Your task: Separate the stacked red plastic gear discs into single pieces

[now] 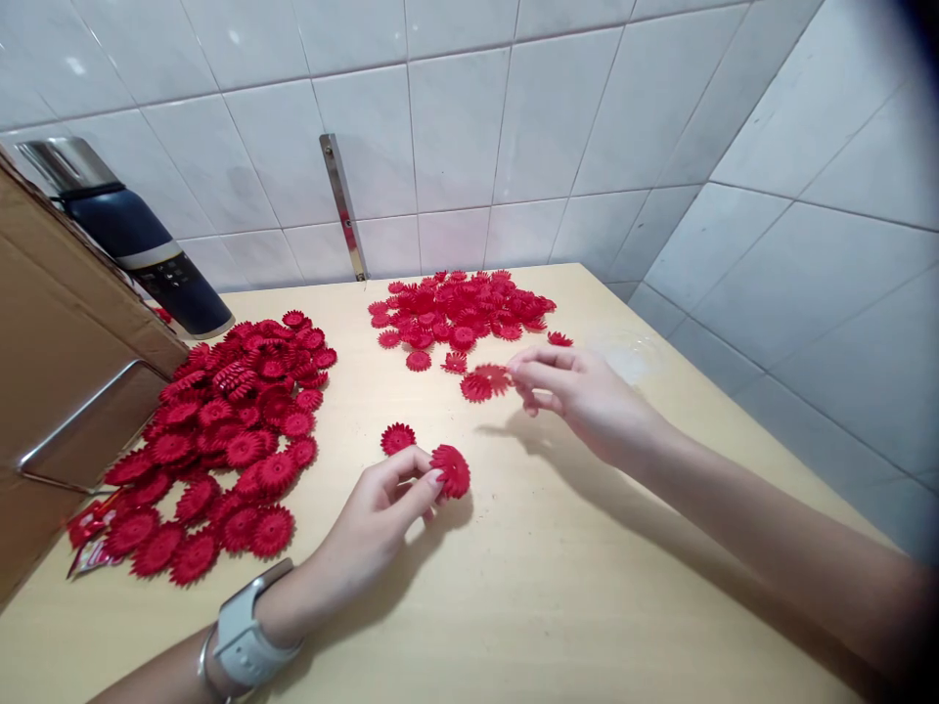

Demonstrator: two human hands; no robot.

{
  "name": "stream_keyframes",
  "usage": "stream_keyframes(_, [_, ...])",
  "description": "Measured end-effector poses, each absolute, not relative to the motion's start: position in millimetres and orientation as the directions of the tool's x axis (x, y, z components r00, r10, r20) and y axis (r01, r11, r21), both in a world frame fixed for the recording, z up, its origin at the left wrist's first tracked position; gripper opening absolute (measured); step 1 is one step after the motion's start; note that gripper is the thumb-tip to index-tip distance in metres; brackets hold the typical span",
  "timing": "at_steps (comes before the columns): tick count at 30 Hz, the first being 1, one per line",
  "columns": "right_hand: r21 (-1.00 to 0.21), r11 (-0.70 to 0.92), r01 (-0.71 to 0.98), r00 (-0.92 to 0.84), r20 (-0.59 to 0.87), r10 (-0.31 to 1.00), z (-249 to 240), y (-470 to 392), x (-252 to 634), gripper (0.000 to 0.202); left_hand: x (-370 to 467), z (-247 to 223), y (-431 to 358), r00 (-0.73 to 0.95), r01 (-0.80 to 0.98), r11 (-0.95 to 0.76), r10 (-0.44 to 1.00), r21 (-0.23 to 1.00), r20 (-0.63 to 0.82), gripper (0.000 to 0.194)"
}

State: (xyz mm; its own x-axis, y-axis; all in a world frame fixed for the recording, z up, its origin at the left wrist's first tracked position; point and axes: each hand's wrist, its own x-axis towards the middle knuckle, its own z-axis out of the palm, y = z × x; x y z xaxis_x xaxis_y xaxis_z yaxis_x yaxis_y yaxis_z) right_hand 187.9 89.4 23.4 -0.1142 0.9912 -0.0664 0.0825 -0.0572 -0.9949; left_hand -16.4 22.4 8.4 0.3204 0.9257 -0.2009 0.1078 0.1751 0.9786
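Observation:
My left hand [392, 499], with a watch on its wrist, pinches a red scalloped felt flower [451, 470] between thumb and fingers, above the table. My right hand [564, 391] reaches toward the back and holds a thin red scalloped piece [497, 377] by its edge. That piece overlaps another red flower [476, 387] on the tabletop; whether they touch, I cannot tell. Just behind my left hand lies a single red flower [398, 438]. A loose pile of similar red pieces [462, 311] spreads at the back of the table, beyond my right hand.
A larger heap of red flowers [242, 445] covers the table's left side. Beside it stand a cardboard box [66, 323] and a dark blue flask [154, 249]. A small shiny wrapper [95, 533] lies near the box. Tiled walls [462, 127] border the pale wooden table [587, 606].

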Motion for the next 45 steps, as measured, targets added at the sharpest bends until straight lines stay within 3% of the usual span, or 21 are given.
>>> stream_keyframes(4, [-0.971, 0.079, 0.228, -0.032, 0.074, 0.997, 25, 87, 186, 0.029, -16, 7, 21, 0.331, 0.110, 0.185, 0.920, 0.977, -0.211, 0.021])
stream_keyframes(7, [-0.892, 0.231, 0.389, -0.231, 0.148, 0.962, 30, 77, 180, 0.027, -16, 7, 22, 0.337, 0.090, 0.177, 0.920, 0.980, -0.197, 0.020])
stream_keyframes(10, [-0.906, 0.187, 0.379, -0.513, -0.038, 0.857, 36, 62, 171, 0.021, -15, 7, 22, 0.355, 0.069, 0.169, 0.917, 0.983, -0.182, 0.019])
stream_keyframes(13, [-0.928, 0.109, 0.357, -0.601, -0.139, 0.787, 37, 52, 164, 0.020, -16, 7, 21, 0.368, 0.101, 0.143, 0.914, 0.985, -0.170, 0.018])
stream_keyframes(21, [-0.924, 0.036, 0.381, -0.574, -0.206, 0.792, 37, 52, 163, 0.013, -15, 10, 19, 0.376, 0.132, 0.106, 0.914, 0.986, -0.149, 0.017])
stream_keyframes(26, [-0.951, -0.062, 0.304, -0.573, -0.234, 0.786, 37, 54, 163, 0.010, -14, 9, 20, 0.348, 0.139, 0.116, 0.924, 0.983, -0.159, 0.019])
stream_keyframes(45, [-0.976, -0.145, 0.161, -0.534, -0.210, 0.819, 29, 53, 162, 0.006, -15, 8, 19, 0.319, 0.143, 0.142, 0.930, 0.979, -0.182, 0.019])
